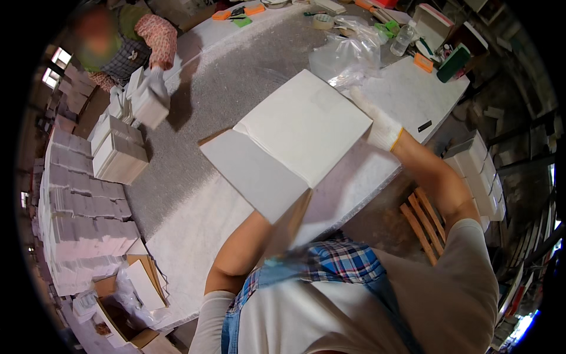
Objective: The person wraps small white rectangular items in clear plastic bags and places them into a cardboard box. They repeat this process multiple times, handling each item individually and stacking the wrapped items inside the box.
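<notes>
Head | right hand (378,121) — seemingly touching white box (303,127) | left hand — hidden | can't tell fingers' opening or hold

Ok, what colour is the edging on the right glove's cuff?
The edging is yellow-orange, best seen in the head view.

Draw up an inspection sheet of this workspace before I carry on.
Surface: table, grey middle, paler edges.
Job's things: large white carton, a brown edge showing on its near side.
Clutter: clear plastic bag, tape roll and bottle toward the far side.
Hands: right hand, white-gloved, at the carton's right side; left hand hidden by the carton.
Cables: nothing seen.
Surroundings: co-worker at far left handling white boxes; wooden slats lower right.
</notes>
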Tool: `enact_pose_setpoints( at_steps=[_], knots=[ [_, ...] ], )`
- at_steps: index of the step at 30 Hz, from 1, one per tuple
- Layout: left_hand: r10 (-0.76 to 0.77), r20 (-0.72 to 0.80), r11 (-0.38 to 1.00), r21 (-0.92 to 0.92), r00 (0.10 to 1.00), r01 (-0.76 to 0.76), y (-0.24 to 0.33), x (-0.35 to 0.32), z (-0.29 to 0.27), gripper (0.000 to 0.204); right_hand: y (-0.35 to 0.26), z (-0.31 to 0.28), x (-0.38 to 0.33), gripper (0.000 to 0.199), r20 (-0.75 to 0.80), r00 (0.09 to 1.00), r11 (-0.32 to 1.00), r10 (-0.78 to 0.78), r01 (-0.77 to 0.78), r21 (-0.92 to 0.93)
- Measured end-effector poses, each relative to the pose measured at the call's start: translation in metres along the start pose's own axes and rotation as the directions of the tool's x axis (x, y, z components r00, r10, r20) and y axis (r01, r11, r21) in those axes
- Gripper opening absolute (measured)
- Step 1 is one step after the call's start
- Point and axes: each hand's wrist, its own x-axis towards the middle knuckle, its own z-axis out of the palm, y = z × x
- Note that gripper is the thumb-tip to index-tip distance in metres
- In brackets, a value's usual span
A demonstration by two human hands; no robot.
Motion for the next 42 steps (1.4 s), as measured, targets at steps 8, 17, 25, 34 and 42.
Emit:
enact_pose_setpoints(
  at_steps=[8, 17, 25, 34, 42],
  knots=[
    [-0.009, 0.008, 1.000, -0.008, 1.000, 0.009, -0.009, -0.009, 0.006, 0.046, 0.030, -0.003, 0.018, 0.071, 0.020, 0.995, 0.973, 0.101, -0.103, 0.205],
    [-0.036, -0.033, 0.999, 0.038, 0.999, 0.037, -0.004, -0.053, -0.017, 0.046, 0.054, 0.029, 0.009, 0.068, 0.020, 1.000, 1.000, -0.020, 0.020, 0.018],
    [-0.072, -0.225, 0.987, 0.127, 0.972, 0.103, 0.032, -0.145, -0.041, 0.045, 0.095, 0.084, -0.009, 0.065, 0.175, 0.961, 0.921, -0.215, 0.259, -0.291],
    [-0.043, -0.265, 0.899, 0.411, 0.963, 0.153, 0.051, -0.083, 0.060, 0.045, 0.089, 0.008, 0.020, 0.056, 0.205, 0.968, 0.758, -0.143, 0.241, -0.606],
    [-0.141, 0.024, 0.631, 0.772, 0.990, 0.072, 0.055, -0.046, 0.113, 0.097, 0.082, -0.082, -0.025, 0.041, -0.307, 0.870, 0.844, -0.385, 0.197, -0.499]
  ],
)
